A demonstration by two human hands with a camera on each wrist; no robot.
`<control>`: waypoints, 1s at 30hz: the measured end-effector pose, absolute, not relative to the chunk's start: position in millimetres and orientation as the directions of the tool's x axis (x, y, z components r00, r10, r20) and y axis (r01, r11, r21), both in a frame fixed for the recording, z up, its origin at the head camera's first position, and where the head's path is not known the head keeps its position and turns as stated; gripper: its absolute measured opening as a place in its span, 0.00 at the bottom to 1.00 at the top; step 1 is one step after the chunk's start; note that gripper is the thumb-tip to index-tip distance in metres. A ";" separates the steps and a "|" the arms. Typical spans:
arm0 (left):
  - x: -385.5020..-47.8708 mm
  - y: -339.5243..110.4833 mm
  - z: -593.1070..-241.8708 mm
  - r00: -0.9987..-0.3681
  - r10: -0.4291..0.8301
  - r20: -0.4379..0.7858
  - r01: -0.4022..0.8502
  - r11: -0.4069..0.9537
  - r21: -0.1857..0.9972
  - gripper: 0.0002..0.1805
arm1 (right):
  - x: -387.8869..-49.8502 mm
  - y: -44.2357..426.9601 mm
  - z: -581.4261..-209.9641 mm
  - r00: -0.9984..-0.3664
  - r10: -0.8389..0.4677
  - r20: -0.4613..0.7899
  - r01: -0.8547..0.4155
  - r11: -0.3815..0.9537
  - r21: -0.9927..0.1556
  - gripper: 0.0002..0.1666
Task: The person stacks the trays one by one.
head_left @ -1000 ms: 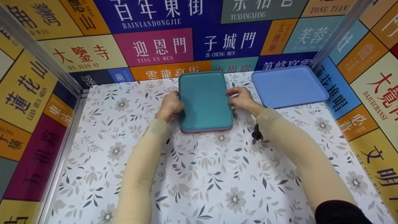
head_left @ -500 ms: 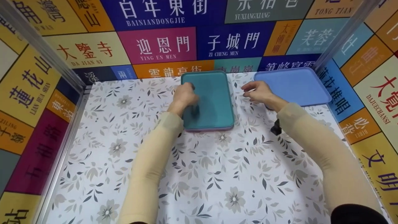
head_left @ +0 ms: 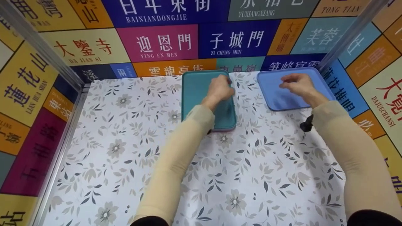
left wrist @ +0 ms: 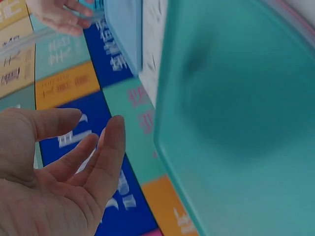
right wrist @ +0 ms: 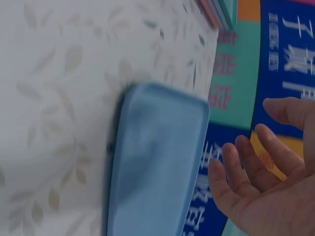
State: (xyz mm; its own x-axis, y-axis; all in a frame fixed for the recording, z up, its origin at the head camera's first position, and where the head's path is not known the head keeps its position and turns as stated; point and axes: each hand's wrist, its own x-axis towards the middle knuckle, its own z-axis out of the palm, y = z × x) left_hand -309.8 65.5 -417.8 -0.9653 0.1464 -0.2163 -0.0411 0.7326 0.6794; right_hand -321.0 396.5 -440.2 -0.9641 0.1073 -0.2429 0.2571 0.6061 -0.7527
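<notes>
My left hand [head_left: 219, 89] hovers over the right half of a teal tray [head_left: 194, 91], holding nothing. In the left wrist view its fingers [left wrist: 110, 152] are loosely bent, apart from the teal tray [left wrist: 236, 113]. A pinkish edge shows under the teal tray, so at least one more tray lies beneath it. My right hand [head_left: 300, 84] is above a blue tray [head_left: 273, 91] at the back right, also with nothing in it. The right wrist view shows its relaxed fingers [right wrist: 236, 162] beside the blue tray [right wrist: 157, 162], with a gap between.
A white tablecloth with grey leaves and flowers [head_left: 234, 201] covers the table. Printed panels with coloured blocks [head_left: 158, 44] rise at the back and both sides. A metal frame post [head_left: 348, 34] stands at the back right corner.
Both hands have left the sides of the teal tray and moved right. The left now hangs over that tray, the right over the blue one. The trays stay in place.
</notes>
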 end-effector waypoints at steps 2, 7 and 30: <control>-311.0 78.5 -421.6 -0.965 0.163 -0.204 -0.025 0.718 0.696 0.22 | -322.2 412.4 -436.2 -0.956 0.121 -0.267 0.286 0.580 -0.763 0.30; -338.9 121.0 -468.4 -0.959 0.158 -0.234 -0.084 0.632 0.771 0.19 | -321.9 451.2 -427.8 -0.930 0.132 -0.343 0.356 0.558 -0.750 0.31; -336.5 250.7 -548.3 -0.893 0.061 -0.446 -0.393 0.376 0.839 0.23 | -266.6 578.9 -451.4 -0.708 0.387 -0.590 0.701 0.294 -0.649 0.67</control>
